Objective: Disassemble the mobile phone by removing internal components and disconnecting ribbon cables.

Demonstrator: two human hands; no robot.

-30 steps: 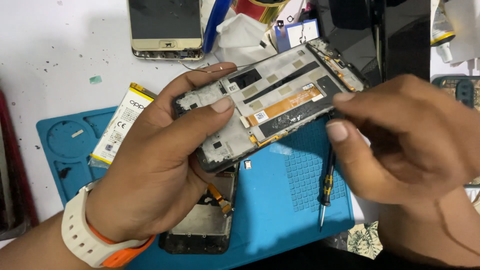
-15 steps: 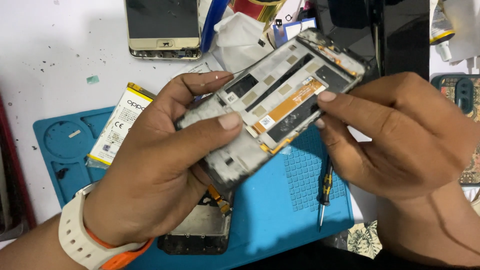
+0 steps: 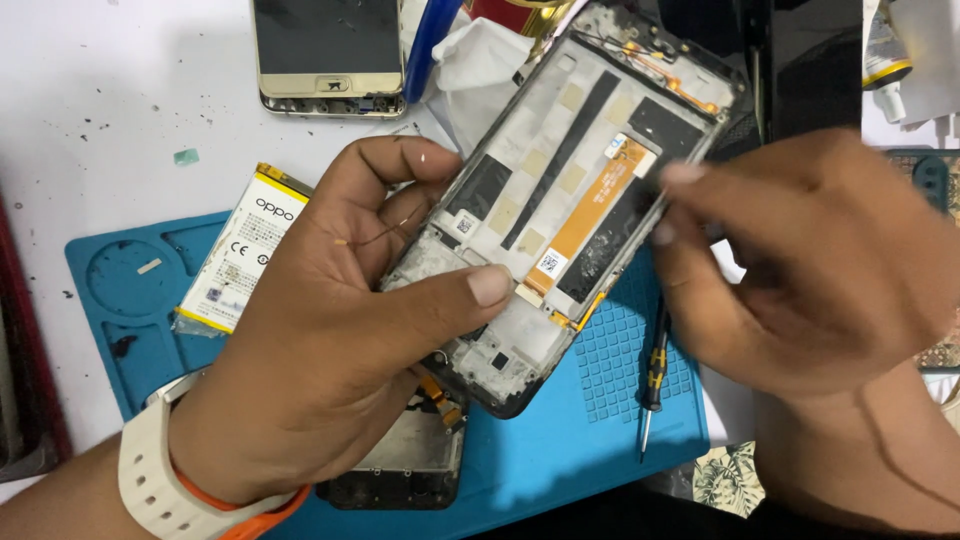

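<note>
Both hands, left hand and right hand, grip phone frame.

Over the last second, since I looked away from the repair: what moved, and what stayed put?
The opened phone frame with the orange flex strip swung from nearly level to a steeper tilt, top end farther away. The left hand kept its grip, thumb across the lower part. The right hand stayed at the frame's right edge. The white battery, small black screwdriver and blue mat did not move.

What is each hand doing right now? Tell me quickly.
Left hand: closed around the opened phone frame, thumb on its inner face.
Right hand: fingertips pinched at the frame's right edge; cannot tell if holding anything.
</note>
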